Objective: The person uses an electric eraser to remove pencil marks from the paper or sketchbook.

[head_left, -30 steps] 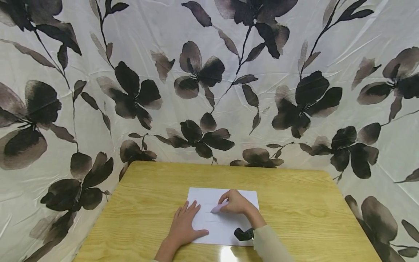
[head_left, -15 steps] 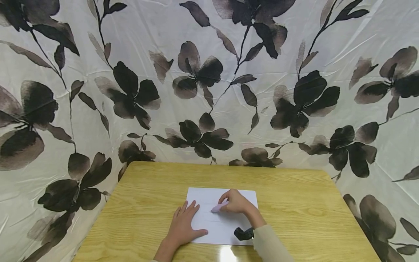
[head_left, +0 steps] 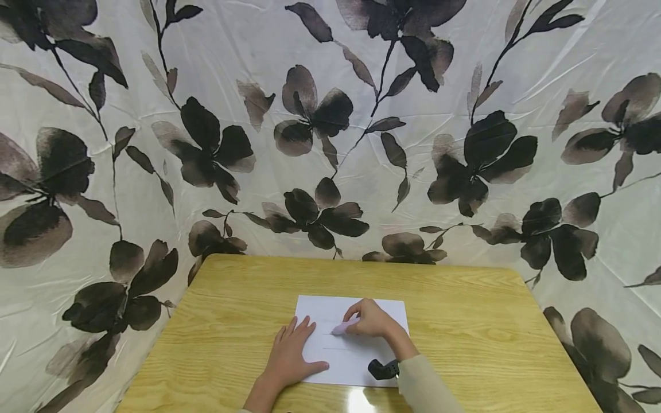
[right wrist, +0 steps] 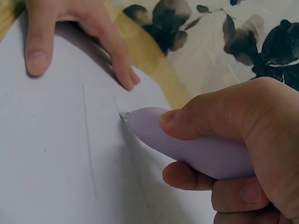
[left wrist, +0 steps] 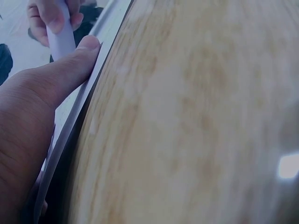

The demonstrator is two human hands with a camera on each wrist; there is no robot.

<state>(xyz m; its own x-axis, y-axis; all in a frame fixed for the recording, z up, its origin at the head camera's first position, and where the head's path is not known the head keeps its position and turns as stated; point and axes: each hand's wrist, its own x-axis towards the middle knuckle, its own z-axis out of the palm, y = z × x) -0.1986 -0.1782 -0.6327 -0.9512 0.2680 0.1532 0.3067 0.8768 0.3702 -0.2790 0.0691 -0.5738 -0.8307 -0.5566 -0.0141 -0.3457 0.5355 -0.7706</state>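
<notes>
My right hand [head_left: 373, 319] grips a thick lilac electric eraser [right wrist: 187, 140] with thumb on one side and fingers curled beneath. Its small tip meets a thin pencil line on the white sheet of paper [head_left: 341, 370]. Another pencil line [right wrist: 88, 135] runs alongside, plainly seen in the right wrist view. My left hand [head_left: 292, 353] rests spread on the paper's left edge, thumb pointing right near the front corner. In the left wrist view the left thumb [left wrist: 70, 70] lies along the sheet's edge, with the right hand and eraser behind it.
The paper lies on a wood-grain table [head_left: 232, 298]. A black wrist-worn device [head_left: 383, 369] hangs at my right wrist, over the paper's front right. Behind and beside the table hangs a white floral cloth [head_left: 330, 172]. Small dark specks dot the sheet.
The right hand with the electric eraser has shifted very slightly left along the pencil line. The left hand holds its place; the view sways a little.
</notes>
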